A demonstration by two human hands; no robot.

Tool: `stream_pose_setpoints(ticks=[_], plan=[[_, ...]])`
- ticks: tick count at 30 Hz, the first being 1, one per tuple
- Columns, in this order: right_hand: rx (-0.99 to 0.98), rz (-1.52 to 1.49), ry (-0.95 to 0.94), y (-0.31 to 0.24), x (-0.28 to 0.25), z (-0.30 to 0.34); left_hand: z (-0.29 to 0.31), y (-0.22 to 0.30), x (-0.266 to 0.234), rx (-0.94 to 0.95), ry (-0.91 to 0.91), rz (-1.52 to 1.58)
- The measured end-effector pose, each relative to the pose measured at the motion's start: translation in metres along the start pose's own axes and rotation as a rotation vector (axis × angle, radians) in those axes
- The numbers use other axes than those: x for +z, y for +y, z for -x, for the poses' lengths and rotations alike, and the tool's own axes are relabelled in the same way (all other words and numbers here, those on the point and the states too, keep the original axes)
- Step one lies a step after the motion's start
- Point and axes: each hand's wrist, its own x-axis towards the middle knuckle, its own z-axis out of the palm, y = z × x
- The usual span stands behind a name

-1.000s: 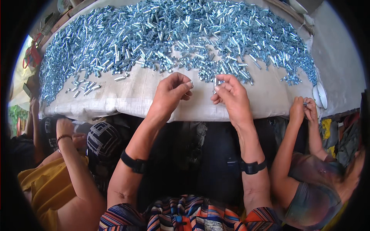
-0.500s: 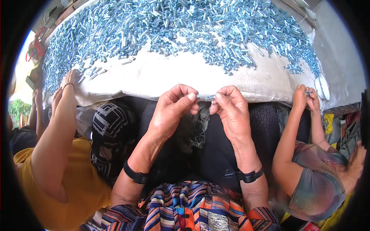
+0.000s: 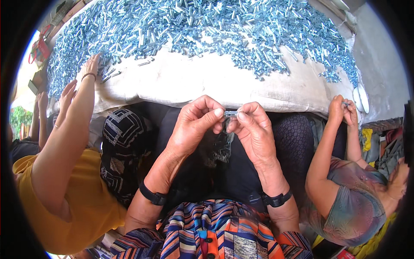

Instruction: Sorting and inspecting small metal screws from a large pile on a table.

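Pinched only at its ends between the left hand (image 3: 196,125) and right hand (image 3: 254,129), the small silvery metal piece (image 3: 230,113) sits beyond the cloth-covered table's (image 3: 194,84) near edge and could slip into the lap.

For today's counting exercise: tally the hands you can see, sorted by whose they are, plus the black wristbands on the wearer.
Wearer's hands: 2 (left hand, right hand)
Co-workers' hands on the left: 3
Co-worker's hands on the right: 2
Black wristbands: 2
Total: 9
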Motion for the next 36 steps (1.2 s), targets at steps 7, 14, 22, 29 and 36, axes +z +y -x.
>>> stream_pose_setpoints(ticks=[7, 14, 22, 29, 36], plan=[[0.188, -0.153, -0.108, 0.01, -0.009, 0.01, 0.006, -0.015, -0.001, 0.017, -0.127, 0.053], [0.234, -0.287, -0.141, 0.012, -0.014, 0.017, 0.007, -0.025, 0.005, -0.016, -0.213, 0.24], [0.207, 0.166, -0.061, 0.006, -0.034, 0.014, -0.032, 0.015, -0.024, -0.065, 0.021, -0.461], [0.309, 0.907, -0.083, -0.005, -0.041, 0.013, -0.116, 0.023, -0.07, 0.417, 0.423, -1.383], [-0.007, 0.896, -0.056, -0.029, -0.02, -0.05, -0.145, 0.017, -0.076, 0.336, 0.417, -1.685]])
